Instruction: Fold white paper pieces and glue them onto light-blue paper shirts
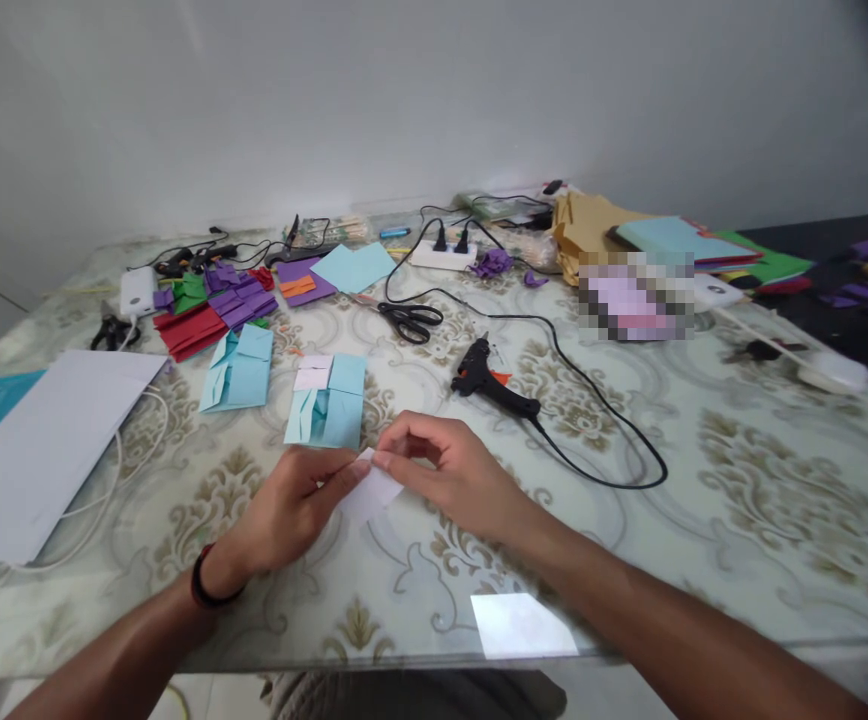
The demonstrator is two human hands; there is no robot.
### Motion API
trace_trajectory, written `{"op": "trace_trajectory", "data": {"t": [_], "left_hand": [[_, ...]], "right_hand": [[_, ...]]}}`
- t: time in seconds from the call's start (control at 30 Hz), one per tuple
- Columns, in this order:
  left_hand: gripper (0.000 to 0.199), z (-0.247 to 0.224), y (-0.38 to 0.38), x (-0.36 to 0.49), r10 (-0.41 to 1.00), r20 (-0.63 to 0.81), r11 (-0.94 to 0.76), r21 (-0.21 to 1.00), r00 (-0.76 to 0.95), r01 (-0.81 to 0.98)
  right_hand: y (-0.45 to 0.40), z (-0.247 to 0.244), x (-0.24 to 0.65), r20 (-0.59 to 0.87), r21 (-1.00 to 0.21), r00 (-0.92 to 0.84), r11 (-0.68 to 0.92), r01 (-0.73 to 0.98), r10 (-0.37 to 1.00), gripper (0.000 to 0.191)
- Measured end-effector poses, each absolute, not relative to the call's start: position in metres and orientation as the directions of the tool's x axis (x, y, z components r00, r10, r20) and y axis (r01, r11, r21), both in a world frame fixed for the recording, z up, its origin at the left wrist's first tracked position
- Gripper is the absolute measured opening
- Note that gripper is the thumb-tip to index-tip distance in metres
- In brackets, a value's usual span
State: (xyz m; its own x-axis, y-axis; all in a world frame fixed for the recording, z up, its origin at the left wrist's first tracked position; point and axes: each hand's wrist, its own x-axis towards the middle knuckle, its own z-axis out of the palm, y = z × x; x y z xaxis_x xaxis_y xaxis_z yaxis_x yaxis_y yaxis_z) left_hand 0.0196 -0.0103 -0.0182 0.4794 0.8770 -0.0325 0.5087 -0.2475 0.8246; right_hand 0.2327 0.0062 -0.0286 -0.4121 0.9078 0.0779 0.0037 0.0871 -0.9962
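Note:
Between my two hands is a small piece of white paper (371, 492). My left hand (295, 505) pinches its upper left edge with thumb and finger. At its upper right, my right hand (441, 465) pinches the same paper, the fingertips of both hands almost meeting. Just beyond my hands lies a folded light-blue paper piece (340, 405) with a pale pink square (314, 372) on its upper left part. A similar light-blue folded piece (243, 365) lies to its left. Near the table's front edge, a white paper sheet (522, 626) lies flat.
A black glue gun (494, 380) with a looping cord lies right of centre, behind my right hand. Black-handled scissors (410, 322) and a white power strip (443, 256) are farther back. White sheets (51, 450) lie at left; purple folded papers (235, 295) and coloured paper sheets (685, 243) lie farther back.

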Motion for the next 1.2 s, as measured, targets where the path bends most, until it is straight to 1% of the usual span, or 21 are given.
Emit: {"op": "trace_trajectory", "data": {"t": [0.13,0.27,0.37,0.53,0.63,0.7,0.8,0.93,1.0,1.1,1.2], "left_hand": [[0.045,-0.02,-0.008,0.02,0.866,-0.04,-0.248,0.832,0.498,0.497],[0.044,-0.023,-0.008,0.02,0.885,0.036,-0.31,0.789,0.464,0.53],[0.042,-0.023,-0.009,0.019,0.901,0.086,-0.322,0.789,0.424,0.524],[0.028,-0.019,-0.012,0.021,0.886,0.131,-0.369,0.78,0.445,0.506],[0.026,-0.017,-0.013,0.022,0.875,0.179,-0.421,0.74,0.45,0.525],[0.027,-0.016,-0.014,0.019,0.878,0.194,-0.425,0.739,0.439,0.524],[0.03,-0.015,-0.012,0.011,0.91,0.185,-0.366,0.779,0.371,0.51],[0.036,-0.015,-0.005,0.002,0.964,0.224,-0.265,0.834,0.143,0.484],[0.034,-0.015,-0.003,0.003,0.964,0.254,-0.262,0.839,0.083,0.477],[0.035,-0.016,-0.006,0.011,0.958,0.239,-0.285,0.827,0.155,0.485],[0.031,-0.017,-0.012,0.021,0.944,0.216,-0.313,0.823,0.248,0.475]], "right_hand": [[0.006,-0.033,0.23,0.094,-0.995,-0.408,0.103,-0.001,0.908,0.012],[0.006,-0.033,0.232,0.053,-0.995,-0.419,0.082,0.051,0.906,0.014],[0.006,-0.03,0.235,0.06,-0.992,-0.406,0.099,0.075,0.912,0.014],[0.005,-0.028,0.236,0.084,-0.983,-0.465,0.15,0.107,0.881,0.008],[0.005,-0.027,0.235,0.083,-0.985,-0.486,0.147,0.095,0.87,0.008],[0.005,-0.026,0.237,0.069,-0.988,-0.499,0.129,0.087,0.864,0.009],[0.008,-0.022,0.242,0.042,-0.99,-0.499,0.102,0.093,0.866,0.012],[0.016,-0.018,0.25,0.064,-0.99,-0.439,0.113,0.087,0.896,0.014],[0.017,-0.016,0.251,0.099,-0.989,-0.391,0.135,0.066,0.915,0.015],[0.013,-0.016,0.245,0.138,-0.986,-0.37,0.164,0.038,0.919,0.013],[0.005,-0.019,0.239,0.131,-0.982,-0.382,0.172,0.077,0.915,0.01]]}}
